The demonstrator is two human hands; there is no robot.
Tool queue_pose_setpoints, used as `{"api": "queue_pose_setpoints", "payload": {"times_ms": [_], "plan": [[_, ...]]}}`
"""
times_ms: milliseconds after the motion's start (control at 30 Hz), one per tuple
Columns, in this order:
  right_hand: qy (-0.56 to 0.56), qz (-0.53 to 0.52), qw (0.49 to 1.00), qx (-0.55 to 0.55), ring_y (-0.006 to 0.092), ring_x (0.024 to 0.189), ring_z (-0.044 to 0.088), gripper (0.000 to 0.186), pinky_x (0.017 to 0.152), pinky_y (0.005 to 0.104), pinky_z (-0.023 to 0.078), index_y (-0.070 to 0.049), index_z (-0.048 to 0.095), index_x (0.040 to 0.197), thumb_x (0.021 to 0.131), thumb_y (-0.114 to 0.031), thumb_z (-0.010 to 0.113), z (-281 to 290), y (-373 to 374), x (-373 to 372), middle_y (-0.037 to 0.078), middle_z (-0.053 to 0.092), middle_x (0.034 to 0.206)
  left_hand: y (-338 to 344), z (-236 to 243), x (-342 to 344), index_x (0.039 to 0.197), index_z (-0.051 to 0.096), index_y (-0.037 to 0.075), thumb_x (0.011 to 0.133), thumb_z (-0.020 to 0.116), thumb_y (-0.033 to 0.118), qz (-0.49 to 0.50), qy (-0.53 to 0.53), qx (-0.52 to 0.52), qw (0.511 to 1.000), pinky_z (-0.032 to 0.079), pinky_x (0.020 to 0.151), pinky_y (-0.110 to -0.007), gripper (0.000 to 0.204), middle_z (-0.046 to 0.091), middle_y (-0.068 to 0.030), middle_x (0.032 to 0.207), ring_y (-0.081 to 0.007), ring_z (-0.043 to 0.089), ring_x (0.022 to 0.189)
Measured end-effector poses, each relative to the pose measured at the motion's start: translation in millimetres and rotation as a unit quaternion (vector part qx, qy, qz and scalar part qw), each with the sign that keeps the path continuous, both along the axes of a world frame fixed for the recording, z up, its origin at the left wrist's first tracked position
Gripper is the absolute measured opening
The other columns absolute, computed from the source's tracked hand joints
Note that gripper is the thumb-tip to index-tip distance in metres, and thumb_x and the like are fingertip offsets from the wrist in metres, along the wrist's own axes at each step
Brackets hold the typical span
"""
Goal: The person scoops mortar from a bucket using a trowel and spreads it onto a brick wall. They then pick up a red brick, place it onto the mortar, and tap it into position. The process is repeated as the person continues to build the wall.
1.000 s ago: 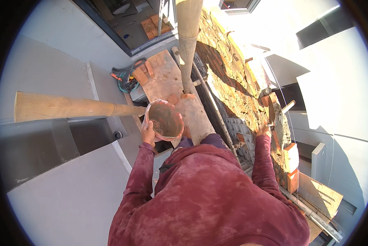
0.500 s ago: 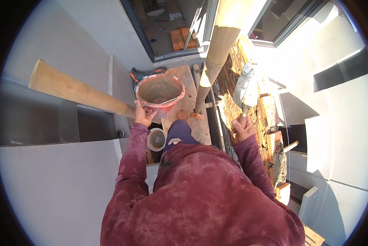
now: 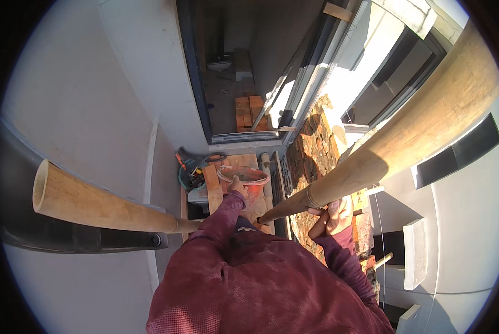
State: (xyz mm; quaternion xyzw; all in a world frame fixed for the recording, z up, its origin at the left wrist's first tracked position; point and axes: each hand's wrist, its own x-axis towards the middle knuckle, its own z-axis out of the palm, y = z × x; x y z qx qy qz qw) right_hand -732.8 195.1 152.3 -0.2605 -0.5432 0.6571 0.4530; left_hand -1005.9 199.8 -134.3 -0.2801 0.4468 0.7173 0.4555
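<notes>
My left hand (image 3: 237, 187) is closed on the near rim of a red, mortar-smeared bucket (image 3: 256, 177), which stands tilted on a wooden board (image 3: 241, 160). Close under a thick bamboo pole (image 3: 338, 179) is my right hand (image 3: 339, 215), its fingers curled, beside a rough brick wall top (image 3: 312, 149). Half a second ago that hand plainly held a pointing trowel with a mortar-coated blade; now the pole hides the blade, and the handle cannot be made out.
A second bamboo pole (image 3: 102, 200) juts in from the left. Tools and cables (image 3: 193, 172) lie beside an upright brick-coloured block (image 3: 212, 181) by the bucket. Beyond the window frame (image 3: 244, 137) are stacked orange bricks (image 3: 249, 113). A thin string line (image 3: 378, 239) runs along the wall's right.
My view has tilted up and I lean further forward. My left hand has reached farther with the bucket, which now sits farther away. The trowel has gone out of sight behind the pole.
</notes>
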Motion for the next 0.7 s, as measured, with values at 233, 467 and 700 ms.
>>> {"api": "queue_pose_setpoints", "payload": {"times_ms": [233, 467, 700], "plan": [[-0.029, 0.046, 0.997, -0.053, 0.0225, 0.080, 0.066, 0.053, 0.064, 0.0330, 0.060, 0.000, 0.042, 0.123, 0.090, -0.037, 0.062, -1.4, -19.5, -6.9, 0.015, 0.060, 0.101, 207.4, 154.9, -289.3, 0.132, 0.043, 0.003, 0.092, 0.050, 0.056, 0.017, 0.390, 0.030, 0.920, 0.049, 0.088, -0.039, 0.067, 0.051, -0.0124, 0.129, -0.0227, 0.056, 0.108], [-0.056, -0.026, 0.997, -0.040, 0.0212, 0.077, 0.066, 0.052, 0.065, 0.0314, 0.059, 0.001, 0.043, 0.120, 0.090, -0.037, 0.062, 3.1, -11.1, 6.8, 0.014, 0.061, 0.097, 246.2, 125.2, -128.9, 0.134, 0.040, -0.001, 0.093, 0.057, 0.040, -0.346, 0.307, 0.181, 0.868, 0.053, 0.089, -0.043, 0.061, 0.042, -0.0198, 0.138, -0.0337, 0.056, 0.114], [-0.007, 0.004, 1.000, 0.007, 0.0200, 0.074, 0.066, 0.050, 0.066, 0.0297, 0.058, 0.002, 0.043, 0.117, 0.091, -0.037, 0.061, -6.5, 2.7, -2.6, 0.013, 0.062, 0.094, 21.0, -26.9, 7.1, 0.119, 0.061, 0.004, 0.091, 0.058, 0.037, -0.624, 0.346, 0.014, 0.701, 0.053, 0.070, -0.033, 0.043, 0.063, -0.0050, 0.094, -0.0155, 0.062, 0.084]]}}
